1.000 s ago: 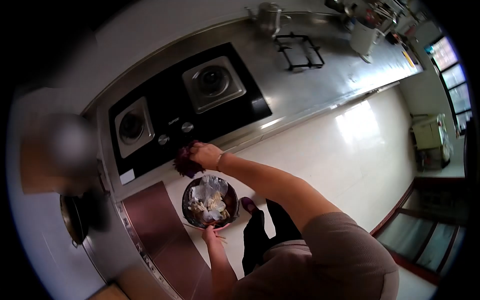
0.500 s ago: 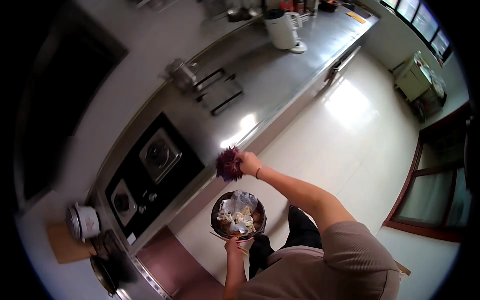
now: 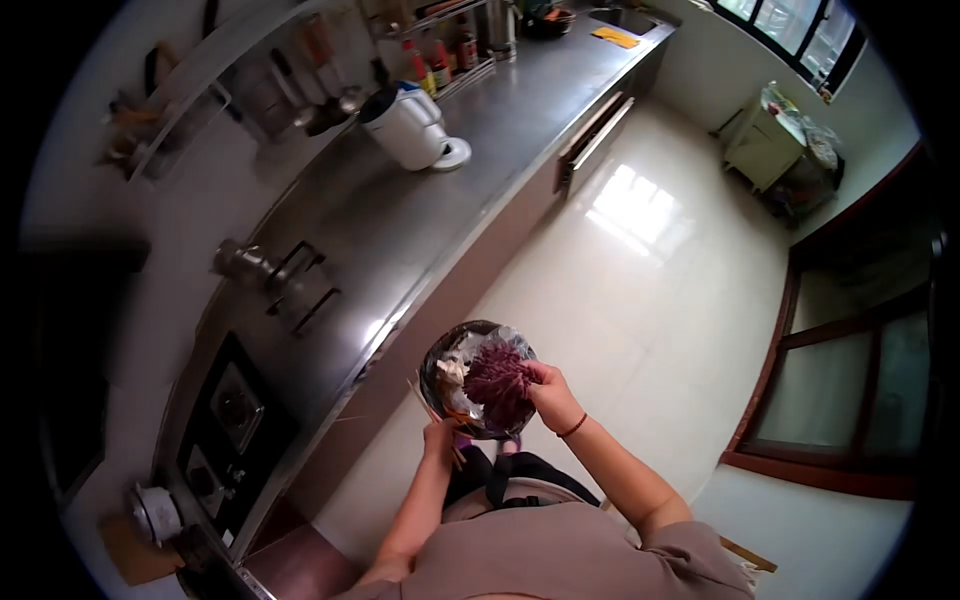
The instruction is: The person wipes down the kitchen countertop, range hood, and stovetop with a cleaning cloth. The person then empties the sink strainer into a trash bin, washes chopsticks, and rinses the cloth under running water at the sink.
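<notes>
My right hand (image 3: 555,396), with a thin band at the wrist, is closed on a shaggy maroon cloth (image 3: 500,378). The cloth hangs over the round dark trash bin (image 3: 430,375) and hides part of its contents. Clear plastic and pale scraps show inside the bin, with something orange by the near rim. At that near-left rim, my left hand (image 3: 440,434) is closed around thin wooden sticks (image 3: 423,398) like chopsticks, which stick out on both sides of it. Whether this hand also grips the rim, I cannot tell.
A steel counter (image 3: 400,215) runs along the left, with a white kettle (image 3: 405,128), a black wire stand (image 3: 305,285) and a gas stove (image 3: 225,430). Sauce bottles (image 3: 440,62) stand at the back. A small cabinet (image 3: 765,150) and a brown-framed door (image 3: 850,400) are on the right.
My right hand has brought the maroon cloth from beside the counter edge to over the bin. My left hand stays at the bin's rim. The head view has turned, showing more of the far counter.
</notes>
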Demonstrator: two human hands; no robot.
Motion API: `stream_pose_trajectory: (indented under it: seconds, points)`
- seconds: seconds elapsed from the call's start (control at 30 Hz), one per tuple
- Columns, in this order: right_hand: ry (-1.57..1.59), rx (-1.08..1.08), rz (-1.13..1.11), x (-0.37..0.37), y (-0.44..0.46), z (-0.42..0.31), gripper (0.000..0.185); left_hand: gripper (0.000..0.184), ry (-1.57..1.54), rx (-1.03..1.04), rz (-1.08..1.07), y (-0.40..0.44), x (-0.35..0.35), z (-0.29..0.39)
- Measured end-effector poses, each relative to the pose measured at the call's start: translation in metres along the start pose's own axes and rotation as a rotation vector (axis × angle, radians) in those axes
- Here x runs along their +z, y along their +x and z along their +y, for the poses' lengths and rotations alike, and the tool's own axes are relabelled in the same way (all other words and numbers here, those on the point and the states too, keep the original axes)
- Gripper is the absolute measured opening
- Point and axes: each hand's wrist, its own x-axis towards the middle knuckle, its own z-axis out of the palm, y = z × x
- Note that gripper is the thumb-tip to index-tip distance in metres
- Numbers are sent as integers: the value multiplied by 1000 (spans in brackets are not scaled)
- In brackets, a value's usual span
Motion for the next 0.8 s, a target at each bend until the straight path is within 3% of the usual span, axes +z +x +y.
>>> stream_pose_trajectory:
  seconds: [0.07,0.33,0.53,0.67,0.8]
  points:
    - [11,-48,88,-26,-7,-43,33,6,90,-12,-71,1,43,29]
    - [73,-368,567,-201,-11,-157,24,9,227,120,-236,36,233,105]
    - [173,-299,922,-334,-14,-193,33,7,340,146,-314,53,399,167]
    - [232,-240,1015,-409,-9,-185,38,11,522,179,-365,78,503,197]
    - [385,-183,1021,-482,37,-202,31,13,527,195,-442,76,619,238]
